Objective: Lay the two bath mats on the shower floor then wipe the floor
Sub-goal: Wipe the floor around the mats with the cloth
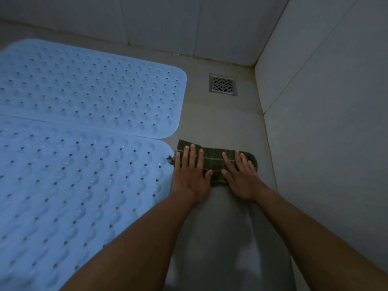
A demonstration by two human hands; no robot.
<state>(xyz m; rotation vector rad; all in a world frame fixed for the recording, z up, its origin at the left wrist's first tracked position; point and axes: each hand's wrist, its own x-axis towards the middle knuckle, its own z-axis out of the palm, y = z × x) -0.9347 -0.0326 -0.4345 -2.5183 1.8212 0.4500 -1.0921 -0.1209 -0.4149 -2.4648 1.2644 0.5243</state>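
Two blue mats, far mat [90,89] and near mat [73,185], flat on the floor [220,122] left of the hands; left hand [190,175] and right hand [241,177] flat, fingers spread, pressing the green cloth [214,162] under both; drain [223,84] beyond

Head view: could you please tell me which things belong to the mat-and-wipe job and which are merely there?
Job: far bath mat, near bath mat, green checked cloth, left hand, right hand, shower floor.
Merely there: drain grate, tiled walls.
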